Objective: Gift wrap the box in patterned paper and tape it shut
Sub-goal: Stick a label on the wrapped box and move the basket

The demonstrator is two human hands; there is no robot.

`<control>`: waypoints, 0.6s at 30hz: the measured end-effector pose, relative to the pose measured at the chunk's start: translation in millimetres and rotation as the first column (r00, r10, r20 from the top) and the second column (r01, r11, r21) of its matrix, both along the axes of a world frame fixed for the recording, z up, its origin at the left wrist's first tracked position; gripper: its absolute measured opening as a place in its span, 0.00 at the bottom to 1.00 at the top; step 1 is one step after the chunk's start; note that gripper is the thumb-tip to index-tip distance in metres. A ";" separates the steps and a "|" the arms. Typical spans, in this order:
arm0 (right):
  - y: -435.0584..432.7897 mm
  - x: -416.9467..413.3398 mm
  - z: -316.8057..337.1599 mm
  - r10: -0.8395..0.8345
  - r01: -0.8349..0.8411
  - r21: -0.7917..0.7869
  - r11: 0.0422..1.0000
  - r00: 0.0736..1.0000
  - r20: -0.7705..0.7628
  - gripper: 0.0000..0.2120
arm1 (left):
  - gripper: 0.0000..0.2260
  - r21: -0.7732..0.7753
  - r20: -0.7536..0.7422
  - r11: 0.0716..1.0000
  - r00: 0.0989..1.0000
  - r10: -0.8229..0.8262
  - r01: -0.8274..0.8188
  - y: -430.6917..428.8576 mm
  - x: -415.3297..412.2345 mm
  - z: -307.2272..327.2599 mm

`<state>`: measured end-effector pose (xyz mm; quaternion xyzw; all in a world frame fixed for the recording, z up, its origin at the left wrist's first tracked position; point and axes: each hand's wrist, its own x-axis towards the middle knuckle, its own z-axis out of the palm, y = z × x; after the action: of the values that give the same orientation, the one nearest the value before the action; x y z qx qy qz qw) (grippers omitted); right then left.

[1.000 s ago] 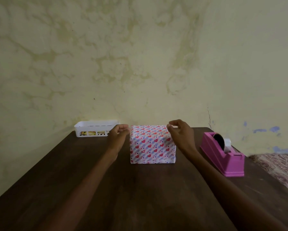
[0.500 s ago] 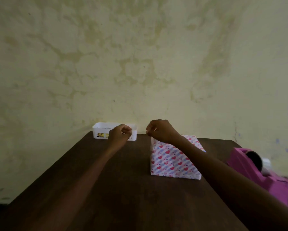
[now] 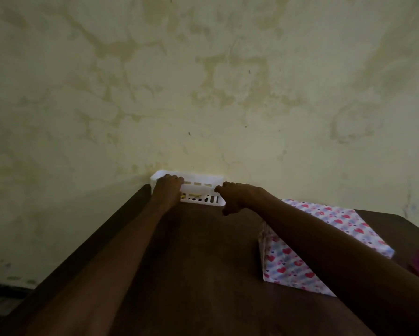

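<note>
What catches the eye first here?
Both arms stretch to the white slotted plastic basket against the stained wall, at the far edge of the dark wooden table. The left hand curls over its left end; the right hand sits at its right end, grip unclear. The box wrapped in heart-patterned paper lies untouched on the right, partly behind the right forearm.

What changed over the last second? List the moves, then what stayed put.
Both hands left the wrapped box and reached forward to the white basket by the wall. The left hand now curls over its left rim; the right hand is at its right end, grip unclear. The box stayed wrapped on the table.
</note>
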<state>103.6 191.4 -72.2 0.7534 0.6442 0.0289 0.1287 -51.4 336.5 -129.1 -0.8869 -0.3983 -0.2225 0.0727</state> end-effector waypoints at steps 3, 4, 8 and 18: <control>2.6 -3.5 3.2 0.009 -0.009 -0.013 1.000 1.000 0.003 0.38 | 0.10 -0.002 0.091 1.000 0.995 -0.031 0.031 -5.1 -4.4 0.4; 1.0 -5.1 5.4 0.010 -0.009 -0.027 1.000 1.000 0.007 0.38 | 0.09 -0.037 0.109 0.999 0.994 -0.032 0.036 -10.6 -7.6 2.0; -15.5 -12.2 16.3 0.033 -0.032 -0.063 0.997 0.999 0.014 0.31 | 0.09 -0.157 0.153 0.983 0.986 -0.068 0.093 -46.0 -32.7 8.8; -74.4 -82.4 9.3 0.245 -0.211 0.161 0.964 0.942 -0.231 0.15 | 0.13 -0.041 0.132 0.989 0.982 -0.135 0.142 -172.6 -143.0 7.2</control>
<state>21.2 117.1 -62.9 0.6781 0.7349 -0.0078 -0.0082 -194.4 163.8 -121.9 -0.8977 -0.3449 -0.2739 0.0090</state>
